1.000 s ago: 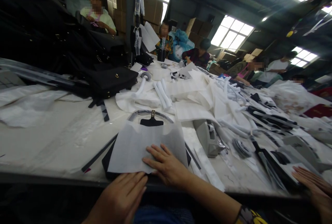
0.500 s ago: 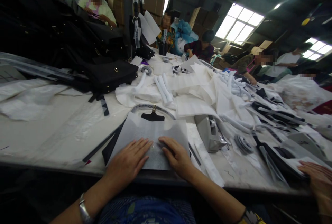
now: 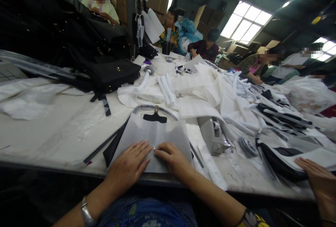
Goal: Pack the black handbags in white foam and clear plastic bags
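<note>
A sheet of white tissue paper [image 3: 154, 134] lies over a flat black bag piece [image 3: 111, 148] at the near table edge. My left hand [image 3: 130, 165] rests flat on the paper's near part, fingers stretched out. Beside it my right hand [image 3: 172, 159] also presses on the paper, fingers slightly curled, fingertips almost touching the left hand's. A black tab with a metal clasp [image 3: 155, 116] and a curved strap [image 3: 147, 108] stick out beyond the paper's far edge.
Black handbags [image 3: 110, 74] are piled at the left. White paper sheets and rolls [image 3: 194, 94] cover the middle. A grey tape dispenser [image 3: 212, 134] stands right of the paper. Another person's hand [image 3: 319, 179] rests at the far right. Several people sit around the table.
My left hand has come up from below the table edge onto the paper. My right hand has slid a little left, toward it. The view has tilted slightly.
</note>
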`<action>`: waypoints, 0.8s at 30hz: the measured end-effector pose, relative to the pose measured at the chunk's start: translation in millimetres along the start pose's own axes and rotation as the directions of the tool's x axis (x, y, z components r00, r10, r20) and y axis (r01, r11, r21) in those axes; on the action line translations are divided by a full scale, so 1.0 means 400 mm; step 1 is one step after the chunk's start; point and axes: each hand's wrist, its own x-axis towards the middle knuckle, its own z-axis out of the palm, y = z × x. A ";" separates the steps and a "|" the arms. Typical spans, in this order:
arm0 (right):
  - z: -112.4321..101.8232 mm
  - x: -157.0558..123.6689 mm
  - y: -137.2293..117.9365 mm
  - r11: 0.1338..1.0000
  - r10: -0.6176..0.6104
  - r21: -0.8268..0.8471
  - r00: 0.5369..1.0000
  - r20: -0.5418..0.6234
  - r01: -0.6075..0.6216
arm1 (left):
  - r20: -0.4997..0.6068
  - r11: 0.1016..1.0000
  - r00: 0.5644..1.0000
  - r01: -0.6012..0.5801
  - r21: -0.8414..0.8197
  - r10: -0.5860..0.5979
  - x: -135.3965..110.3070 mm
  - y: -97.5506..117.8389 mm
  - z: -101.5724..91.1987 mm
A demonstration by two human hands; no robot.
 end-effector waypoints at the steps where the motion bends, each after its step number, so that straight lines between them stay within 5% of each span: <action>1: 0.003 -0.003 0.001 1.000 -0.009 0.004 1.000 0.011 0.009 | 0.002 1.000 1.000 0.001 0.000 -0.001 -0.001 0.000 0.000; 5: 0.000 -0.007 -0.009 0.999 0.031 -0.042 0.999 0.018 -0.030 | 0.026 0.999 1.000 -0.017 0.033 0.016 0.002 0.008 0.002; 10: -0.065 0.025 -0.028 0.955 -0.006 -0.287 0.972 0.233 0.074 | 0.108 0.988 0.994 -0.017 0.156 0.001 0.021 0.013 -0.018; 14: -0.100 0.047 0.004 0.964 -0.036 -0.237 0.945 0.325 0.118 | 0.213 0.982 0.971 -0.141 0.129 0.112 0.028 -0.022 -0.051; 19: -0.090 0.020 0.036 0.978 -0.052 -0.183 0.967 0.250 0.100 | 0.150 0.962 0.973 -0.200 0.188 0.173 0.003 -0.049 -0.062; 24: -0.069 0.005 0.059 0.940 -0.157 -0.284 0.980 0.125 0.187 | 0.075 0.923 0.960 -0.280 0.265 0.270 -0.016 -0.072 -0.020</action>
